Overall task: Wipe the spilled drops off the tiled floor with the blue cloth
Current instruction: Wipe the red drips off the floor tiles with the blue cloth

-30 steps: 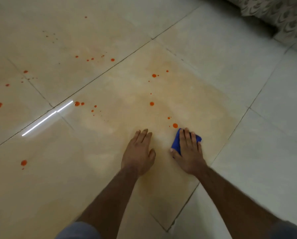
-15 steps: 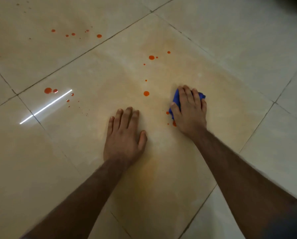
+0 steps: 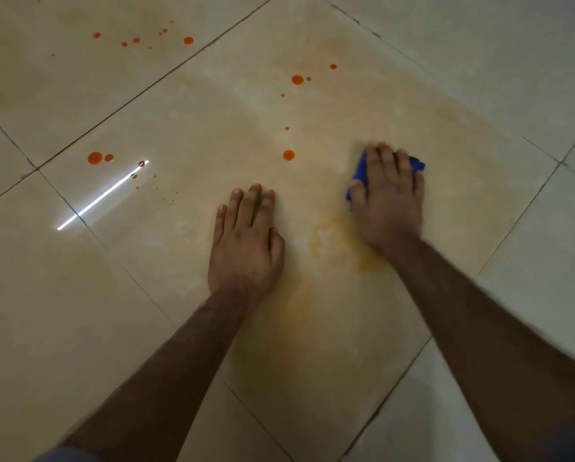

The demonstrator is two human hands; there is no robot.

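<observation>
Right hand [image 3: 387, 201] presses cloth [image 3: 359, 175] flat on floor [image 3: 179, 311], fingers [image 3: 384, 161] straight over it. Left hand [image 3: 246, 241] released, palm flat on tile. Drops [image 3: 289, 155] just left of cloth, more farther out.

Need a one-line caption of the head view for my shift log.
Right hand presses the blue cloth on the tiled floor, left hand flat beside it; orange drops remain ahead.
</observation>
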